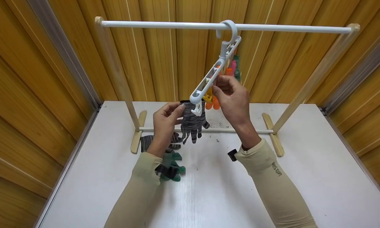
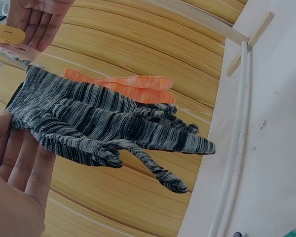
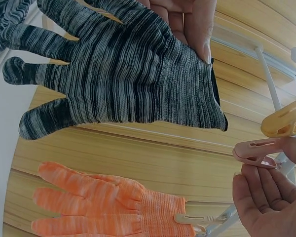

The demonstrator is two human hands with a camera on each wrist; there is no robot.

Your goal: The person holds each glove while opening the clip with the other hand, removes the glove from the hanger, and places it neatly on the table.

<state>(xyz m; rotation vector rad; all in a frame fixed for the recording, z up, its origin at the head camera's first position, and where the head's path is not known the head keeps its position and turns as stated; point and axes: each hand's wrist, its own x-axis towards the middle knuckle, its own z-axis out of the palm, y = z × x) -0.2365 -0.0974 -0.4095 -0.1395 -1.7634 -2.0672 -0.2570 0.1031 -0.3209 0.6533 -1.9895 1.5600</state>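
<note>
My left hand pinches the cuff of a black-and-grey striped knit glove, which hangs fingers down in the head view. In the right wrist view the same glove stretches sideways. My right hand pinches a pink clothespin between thumb and fingers, beside a yellow clothespin. The clothespins hang from a grey-white hanger, hooked over the rack's top rod. An orange glove hangs behind, its cuff held by a beige clothespin. The striped glove's cuff is apart from the pink clothespin.
A wooden-legged rack with a white top rod stands on the white table. Another striped glove and green gloves lie near my left forearm. Pink and green pieces hang farther back. Wood-panelled walls surround the table.
</note>
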